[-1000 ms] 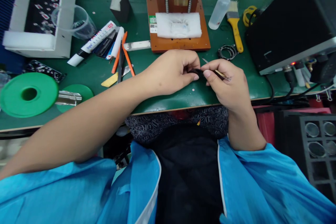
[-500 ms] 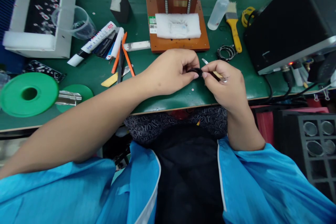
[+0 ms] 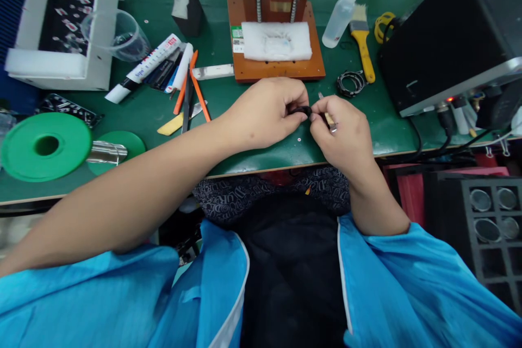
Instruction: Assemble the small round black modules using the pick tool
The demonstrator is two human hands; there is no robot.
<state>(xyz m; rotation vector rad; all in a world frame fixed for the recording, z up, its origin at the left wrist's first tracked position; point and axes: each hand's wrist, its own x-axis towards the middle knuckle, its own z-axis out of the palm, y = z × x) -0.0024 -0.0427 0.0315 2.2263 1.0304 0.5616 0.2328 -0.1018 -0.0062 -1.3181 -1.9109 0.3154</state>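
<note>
My left hand [image 3: 269,111] is closed, pinching a small black curved part [image 3: 304,111] between thumb and fingers. Much of that part is hidden by the fingers. Close against its right side, my right hand [image 3: 345,129] has thumb and forefinger tips pressed together at the part's edge. A slim tool [image 3: 329,118] with a yellowish section and a shiny metal end lies within my right hand; its exact kind is unclear. Both hands are above the front of the green bench [image 3: 261,160].
Behind the hands stands an orange-brown press [image 3: 281,69] with a white foam pad [image 3: 277,41]. Left are orange tweezers [image 3: 199,89], a marker [image 3: 150,62] and a green spool [image 3: 44,147]. Right are a squeeze bottle [image 3: 341,16], a brush [image 3: 362,49], metal rings [image 3: 351,83] and a black box [image 3: 448,27].
My right hand has shifted slightly left, and its fingertips are closer to the black part. The tool in it shows less. My left hand has barely moved.
</note>
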